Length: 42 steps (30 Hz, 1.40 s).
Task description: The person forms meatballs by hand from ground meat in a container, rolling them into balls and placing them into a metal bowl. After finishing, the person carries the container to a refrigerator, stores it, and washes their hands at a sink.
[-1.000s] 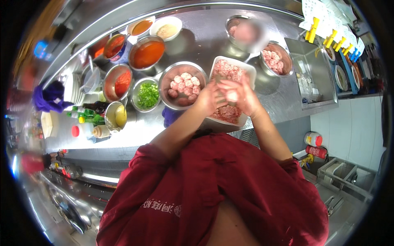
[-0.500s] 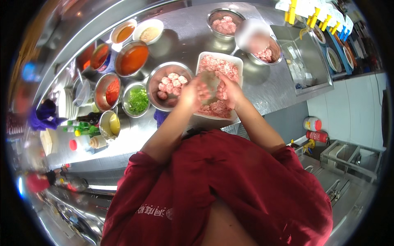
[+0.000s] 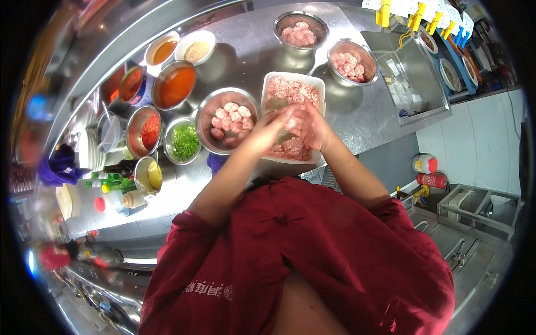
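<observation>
Over a white rectangular tub [image 3: 267, 84] of raw minced meat [image 3: 293, 89], my left hand [image 3: 273, 127] and my right hand [image 3: 317, 129] meet with curled, slightly blurred fingers. A lump of minced meat is pressed between them, mostly hidden by the fingers. Just left of my left hand stands a steel bowl [image 3: 204, 106] with several round meatballs [image 3: 230, 117] in it. Part of the tub's bottom shows between its two heaps of mince.
Beyond the tub are two steel bowls of meat [image 3: 298, 34] [image 3: 347, 66], near a sink [image 3: 410, 89]. At left stand bowls of chopped greens [image 3: 184, 140], red sauce [image 3: 174, 86] and chopped red pepper [image 3: 149, 134], with bottles [image 3: 114, 181] closer to me.
My hands were apart, with pink mince showing in the right one. Now they have come together around it. The blurred pale round shape over the far right bowl is gone.
</observation>
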{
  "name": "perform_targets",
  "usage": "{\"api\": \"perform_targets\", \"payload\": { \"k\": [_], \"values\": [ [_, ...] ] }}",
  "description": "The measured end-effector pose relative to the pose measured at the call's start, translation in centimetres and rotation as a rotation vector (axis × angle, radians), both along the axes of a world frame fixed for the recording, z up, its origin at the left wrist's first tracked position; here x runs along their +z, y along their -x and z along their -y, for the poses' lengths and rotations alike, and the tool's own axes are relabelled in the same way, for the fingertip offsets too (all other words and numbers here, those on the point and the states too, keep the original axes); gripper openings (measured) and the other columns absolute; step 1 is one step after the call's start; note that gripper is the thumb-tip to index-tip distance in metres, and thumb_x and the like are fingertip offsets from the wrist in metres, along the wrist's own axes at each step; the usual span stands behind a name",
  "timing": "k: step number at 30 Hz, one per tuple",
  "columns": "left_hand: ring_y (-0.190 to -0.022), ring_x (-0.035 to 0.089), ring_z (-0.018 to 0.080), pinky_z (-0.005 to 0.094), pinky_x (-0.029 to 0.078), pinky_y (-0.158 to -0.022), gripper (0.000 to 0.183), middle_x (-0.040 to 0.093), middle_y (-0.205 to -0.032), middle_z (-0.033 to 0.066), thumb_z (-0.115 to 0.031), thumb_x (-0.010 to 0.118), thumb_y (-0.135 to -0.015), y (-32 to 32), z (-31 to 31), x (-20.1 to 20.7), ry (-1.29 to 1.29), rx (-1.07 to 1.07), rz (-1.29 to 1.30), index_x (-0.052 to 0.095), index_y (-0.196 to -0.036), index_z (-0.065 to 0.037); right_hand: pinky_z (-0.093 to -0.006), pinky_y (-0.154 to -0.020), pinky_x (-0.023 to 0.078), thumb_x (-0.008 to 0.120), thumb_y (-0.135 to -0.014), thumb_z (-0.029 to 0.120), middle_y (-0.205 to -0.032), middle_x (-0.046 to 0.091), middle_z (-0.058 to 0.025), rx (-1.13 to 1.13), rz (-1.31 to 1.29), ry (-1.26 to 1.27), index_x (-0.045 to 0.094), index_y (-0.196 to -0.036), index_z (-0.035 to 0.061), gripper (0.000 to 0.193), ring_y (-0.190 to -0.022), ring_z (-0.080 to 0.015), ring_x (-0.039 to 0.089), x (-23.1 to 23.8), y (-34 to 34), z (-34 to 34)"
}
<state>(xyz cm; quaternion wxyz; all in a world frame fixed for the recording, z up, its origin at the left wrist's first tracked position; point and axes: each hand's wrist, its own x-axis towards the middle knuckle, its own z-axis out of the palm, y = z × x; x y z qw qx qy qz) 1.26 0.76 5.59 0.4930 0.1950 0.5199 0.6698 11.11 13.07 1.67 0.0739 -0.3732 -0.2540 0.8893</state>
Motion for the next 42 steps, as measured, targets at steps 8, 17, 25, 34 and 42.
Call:
{"api": "perform_targets", "payload": {
  "k": [8,17,25,34,42],
  "values": [
    [-0.083,0.058,0.0200,0.0336,0.047,-0.078,0.037,0.061,-0.093,0.0083,-0.038,0.042,-0.094,1.6,1.5,-2.2,0.177,0.197,0.816,0.057,-0.107,-0.006,-0.0310,-0.089,0.040,0.037,-0.091,0.059,-0.113,0.062,-0.0068,0.383,-0.228,-0.569,0.063,-0.107,0.0020,0.064,-0.103,-0.0154,0.055,4.4,2.4,2.0],
    [-0.074,0.063,0.0228,0.0291,0.053,-0.072,0.033,0.065,-0.095,0.0111,-0.027,0.050,-0.092,4.7,7.3,1.7,0.176,0.294,0.336,0.053,-0.115,-0.003,-0.0309,-0.064,0.051,0.055,-0.090,0.037,-0.086,0.062,-0.0062,0.343,-0.036,-0.108,0.058,-0.100,0.0054,0.033,-0.073,-0.0165,0.060,-0.3,7.7,5.5],
    [-0.059,0.062,0.0180,0.0243,0.051,-0.053,0.025,0.067,-0.084,0.0137,-0.020,0.045,-0.092,8.1,26.0,-1.0,0.086,0.901,0.414,0.053,-0.106,-0.001,-0.0257,-0.043,0.038,0.055,-0.090,0.038,-0.065,0.055,-0.0013,0.799,0.026,-0.821,0.056,-0.084,0.0070,0.031,-0.050,-0.0096,0.049,-4.6,17.4,11.1],
    [-0.062,0.060,0.0186,0.0263,0.049,-0.057,0.025,0.064,-0.084,0.0090,-0.021,0.048,-0.091,5.6,26.4,-4.2,0.161,0.889,0.531,0.053,-0.108,-0.003,-0.0376,-0.073,0.050,0.047,-0.089,0.051,-0.081,0.067,-0.0168,0.792,0.189,-1.645,0.064,-0.097,0.0020,0.052,-0.077,-0.0314,0.065,-1.7,15.8,7.9],
    [-0.063,0.062,0.0180,0.0253,0.050,-0.057,0.023,0.065,-0.085,0.0098,-0.019,0.048,-0.091,8.9,19.1,-3.2,0.045,0.613,0.495,0.053,-0.106,-0.002,-0.0260,-0.060,0.049,0.056,-0.090,0.025,-0.076,0.066,-0.0063,0.577,0.309,-1.558,0.063,-0.106,0.0027,0.029,-0.064,-0.0117,0.059,-0.8,6.1,-5.0]
  ]
}}
